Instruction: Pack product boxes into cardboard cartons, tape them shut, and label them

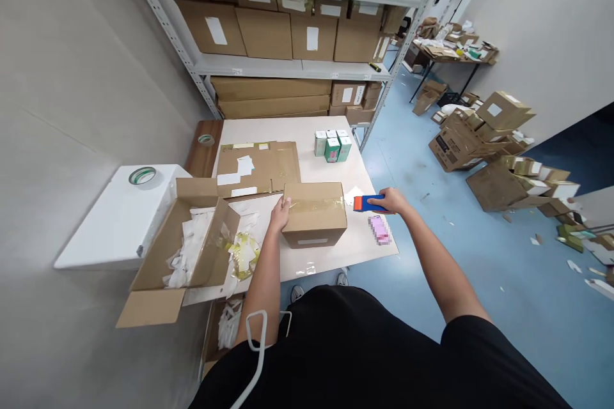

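Note:
A closed cardboard box [314, 208] sits on the white table, with shiny clear tape across its top and a pale label on its near side. Against its left side is my left hand [281, 213], gripping it at the edge. My right hand [392, 200] is closed round a blue handheld tool [368, 203] with an orange end, held right of the box and apart from it; its exact kind is unclear. Beneath the tool's orange end lie white paper scraps [352, 195]. A pixelated pink item [379, 230] rests near the table's right edge.
Small green-and-white boxes [332, 149] stand at the far right of the table [268, 129]. Flattened cardboard [283, 163] lies behind the box. On the left, an open carton [211, 262] holds white paper. A shelf rack [288, 67] rises behind; boxes [467, 140] crowd the right-hand floor.

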Motion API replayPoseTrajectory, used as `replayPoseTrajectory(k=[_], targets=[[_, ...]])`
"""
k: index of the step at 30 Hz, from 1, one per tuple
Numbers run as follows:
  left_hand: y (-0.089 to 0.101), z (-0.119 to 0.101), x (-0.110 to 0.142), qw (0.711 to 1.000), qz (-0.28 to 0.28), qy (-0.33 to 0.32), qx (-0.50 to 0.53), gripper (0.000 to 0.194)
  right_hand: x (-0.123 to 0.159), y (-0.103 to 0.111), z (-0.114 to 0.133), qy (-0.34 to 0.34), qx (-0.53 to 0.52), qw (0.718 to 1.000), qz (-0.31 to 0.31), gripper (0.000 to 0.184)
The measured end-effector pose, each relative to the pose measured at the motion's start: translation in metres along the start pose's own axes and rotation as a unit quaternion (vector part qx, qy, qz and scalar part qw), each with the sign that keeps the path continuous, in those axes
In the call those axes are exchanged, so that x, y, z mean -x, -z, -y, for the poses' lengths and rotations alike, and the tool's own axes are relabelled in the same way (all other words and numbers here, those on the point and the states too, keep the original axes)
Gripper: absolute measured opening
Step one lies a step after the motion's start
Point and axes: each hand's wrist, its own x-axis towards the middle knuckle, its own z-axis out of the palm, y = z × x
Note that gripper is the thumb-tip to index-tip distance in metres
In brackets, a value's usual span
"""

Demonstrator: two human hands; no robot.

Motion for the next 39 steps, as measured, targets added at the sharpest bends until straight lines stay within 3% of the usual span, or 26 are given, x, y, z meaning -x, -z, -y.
replayPoseTrajectory(k=[6, 10, 13, 17, 20, 25, 30, 33, 36, 39], targets=[[0.001, 0.002, -0.001, 1.000, -0.002, -0.005, -0.012, 0.054, -0.003, -0.016, 0.016, -0.004, 0.013, 1.000, 0.001, 0.053], [0.002, -0.002, 0.001, 1.000, -0.005, 0.001, -0.004, 0.052, -0.008, -0.042, 0.018, -0.006, 0.034, 0.999, 0.015, 0.046], [0.003, -0.004, 0.003, 1.000, -0.008, 0.006, -0.001, 0.051, -0.002, -0.073, 0.012, -0.039, 0.061, 0.995, 0.063, 0.043], [0.004, -0.004, 0.003, 1.000, -0.021, 0.019, -0.008, 0.053, 0.017, -0.128, 0.009, -0.145, -0.016, 0.989, 0.019, 0.056], [0.004, -0.005, 0.001, 0.999, -0.024, 0.021, -0.012, 0.055, 0.030, -0.166, 0.019, -0.166, -0.079, 0.983, 0.028, 0.046], [0.005, -0.007, 0.001, 1.000, -0.019, 0.019, -0.014, 0.054, 0.035, -0.201, 0.031, -0.204, -0.133, 0.968, 0.055, 0.037], [0.006, -0.011, 0.003, 1.000, -0.015, 0.018, -0.015, 0.050, 0.023, -0.206, 0.030, -0.240, -0.203, 0.949, 0.039, 0.046], [0.008, -0.012, 0.003, 1.000, -0.011, 0.021, -0.020, 0.049, 0.017, -0.193, 0.040, -0.238, -0.276, 0.930, -0.039, 0.059], [0.007, -0.011, 0.002, 1.000, -0.010, 0.019, -0.023, 0.049, 0.020, -0.169, 0.065, -0.166, -0.370, 0.905, -0.125, 0.065], [0.005, -0.006, 0.002, 1.000, -0.003, 0.001, -0.017, 0.050, 0.028, -0.147, 0.101, -0.057, -0.410, 0.903, -0.117, 0.070]])
